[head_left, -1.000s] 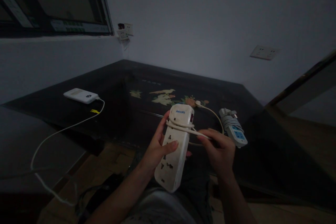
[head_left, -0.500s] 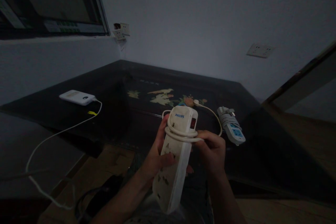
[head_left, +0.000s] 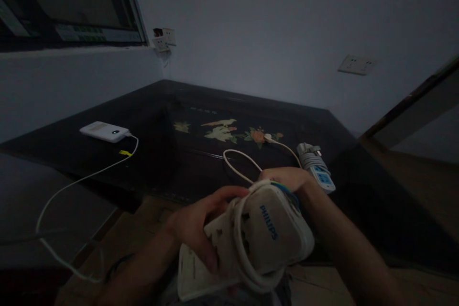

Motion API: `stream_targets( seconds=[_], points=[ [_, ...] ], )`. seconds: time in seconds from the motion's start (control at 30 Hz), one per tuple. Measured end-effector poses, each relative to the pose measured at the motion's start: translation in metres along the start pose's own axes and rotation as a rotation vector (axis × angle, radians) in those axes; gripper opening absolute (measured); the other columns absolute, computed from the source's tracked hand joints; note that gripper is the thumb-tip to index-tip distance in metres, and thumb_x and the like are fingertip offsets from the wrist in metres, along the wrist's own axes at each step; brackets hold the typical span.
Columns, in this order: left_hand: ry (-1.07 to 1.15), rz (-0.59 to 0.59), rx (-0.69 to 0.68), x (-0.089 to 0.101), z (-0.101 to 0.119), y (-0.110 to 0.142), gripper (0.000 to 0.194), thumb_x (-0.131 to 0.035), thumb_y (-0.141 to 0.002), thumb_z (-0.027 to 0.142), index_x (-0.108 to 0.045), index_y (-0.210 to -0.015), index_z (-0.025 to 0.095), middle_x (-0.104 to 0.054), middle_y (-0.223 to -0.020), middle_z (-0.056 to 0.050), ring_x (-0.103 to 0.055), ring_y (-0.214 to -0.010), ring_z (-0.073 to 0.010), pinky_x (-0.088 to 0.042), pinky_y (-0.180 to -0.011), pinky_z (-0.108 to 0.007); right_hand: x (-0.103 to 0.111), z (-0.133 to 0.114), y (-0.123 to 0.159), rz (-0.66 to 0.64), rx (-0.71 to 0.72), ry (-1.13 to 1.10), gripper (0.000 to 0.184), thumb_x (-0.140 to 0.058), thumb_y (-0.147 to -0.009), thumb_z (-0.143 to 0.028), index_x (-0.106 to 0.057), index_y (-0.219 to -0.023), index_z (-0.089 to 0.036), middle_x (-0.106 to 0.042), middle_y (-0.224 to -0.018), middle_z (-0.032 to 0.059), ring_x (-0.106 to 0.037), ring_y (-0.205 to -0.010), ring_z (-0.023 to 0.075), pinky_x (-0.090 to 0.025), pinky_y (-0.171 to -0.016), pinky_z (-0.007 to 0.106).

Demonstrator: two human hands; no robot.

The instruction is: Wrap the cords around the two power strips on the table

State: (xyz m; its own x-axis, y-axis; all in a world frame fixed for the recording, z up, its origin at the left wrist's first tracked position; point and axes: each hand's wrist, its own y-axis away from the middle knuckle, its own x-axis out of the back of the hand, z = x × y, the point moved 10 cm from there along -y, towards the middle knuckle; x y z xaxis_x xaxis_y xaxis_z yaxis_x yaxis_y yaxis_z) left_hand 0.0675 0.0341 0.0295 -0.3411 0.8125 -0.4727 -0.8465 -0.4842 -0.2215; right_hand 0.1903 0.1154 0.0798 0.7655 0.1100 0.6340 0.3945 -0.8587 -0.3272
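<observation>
A white power strip (head_left: 247, 244) with a blue brand mark lies tilted low in front of me, its top end turned toward the camera. Its white cord (head_left: 239, 161) is looped around the top end and arcs up over the dark table. My left hand (head_left: 195, 224) grips the strip's left side, fingers wrapped over the socket face. My right hand (head_left: 287, 179) is closed behind the strip's far end, where the cord leaves it; what its fingers pinch is hidden by the strip.
A dark table (head_left: 172, 119) with an inlaid flower picture fills the room corner. A white power bank (head_left: 104, 131) with a white cable lies at left. A second small strip (head_left: 317, 172) with bundled grey cord lies at right. Wall sockets (head_left: 357, 64) sit above.
The power strip has tipped from upright to lying low with its top end toward me. Both hands dropped with it, and a cord loop now stands free above the table.
</observation>
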Motion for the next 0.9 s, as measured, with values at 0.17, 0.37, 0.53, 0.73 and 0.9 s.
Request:
stream_targets(
  seconds=[0.17, 0.37, 0.53, 0.73, 0.9],
  points=[
    [-0.311, -0.180, 0.239, 0.005, -0.004, 0.002, 0.100, -0.088, -0.047, 0.025, -0.044, -0.136, 0.034, -0.068, -0.102, -0.002, -0.066, -0.091, -0.0235, -0.052, -0.077, -0.034, -0.107, -0.020, 0.019, -1.280, -0.215, -0.251, 0.019, -0.079, -0.063, -0.027, -0.071, -0.069, -0.010, -0.068, -0.062, -0.0020, -0.062, -0.063, 0.0108, -0.048, -0.065, 0.020],
    [-0.556, -0.095, 0.357, 0.017, -0.004, -0.004, 0.085, -0.076, -0.067, 0.021, -0.036, -0.141, 0.031, -0.063, -0.120, -0.007, -0.061, -0.105, -0.0255, -0.049, -0.086, -0.038, -0.093, -0.022, -0.034, -1.068, -0.095, 0.476, 0.013, -0.079, -0.063, -0.015, -0.073, -0.074, -0.013, -0.063, -0.058, -0.0032, -0.053, -0.056, 0.0092, -0.037, -0.057, 0.021],
    [-0.743, 0.060, 0.176, 0.033, 0.007, -0.012, 0.071, -0.066, -0.076, 0.017, -0.039, -0.141, 0.029, -0.051, -0.139, -0.007, -0.049, -0.124, -0.0268, -0.037, -0.103, -0.040, -0.076, -0.046, -0.069, -0.856, 0.018, 0.886, 0.017, -0.077, -0.070, -0.026, -0.076, -0.085, -0.019, -0.067, -0.068, 0.0025, -0.056, -0.060, 0.0140, -0.035, -0.059, 0.027],
    [-0.843, 0.257, 0.090, 0.052, 0.012, -0.015, 0.067, -0.060, -0.080, 0.018, -0.036, -0.143, 0.029, -0.054, -0.137, -0.006, -0.056, -0.117, -0.0240, -0.040, -0.099, -0.035, -0.080, -0.068, -0.084, -0.684, 0.153, 0.978, 0.013, -0.073, -0.074, -0.024, -0.076, -0.086, -0.019, -0.071, -0.076, 0.0081, -0.064, -0.076, 0.0220, -0.039, -0.062, 0.029],
    [-0.989, 0.353, 0.081, 0.063, 0.010, -0.018, 0.044, -0.060, -0.083, 0.027, -0.055, -0.126, 0.020, -0.065, -0.118, -0.008, -0.061, -0.106, -0.0247, -0.045, -0.089, -0.031, -0.091, -0.080, -0.077, -0.594, 0.227, 0.984, 0.011, -0.070, -0.078, -0.023, -0.075, -0.083, -0.015, -0.071, -0.076, 0.0113, -0.066, -0.072, 0.0218, -0.040, -0.059, 0.028]
  ],
)
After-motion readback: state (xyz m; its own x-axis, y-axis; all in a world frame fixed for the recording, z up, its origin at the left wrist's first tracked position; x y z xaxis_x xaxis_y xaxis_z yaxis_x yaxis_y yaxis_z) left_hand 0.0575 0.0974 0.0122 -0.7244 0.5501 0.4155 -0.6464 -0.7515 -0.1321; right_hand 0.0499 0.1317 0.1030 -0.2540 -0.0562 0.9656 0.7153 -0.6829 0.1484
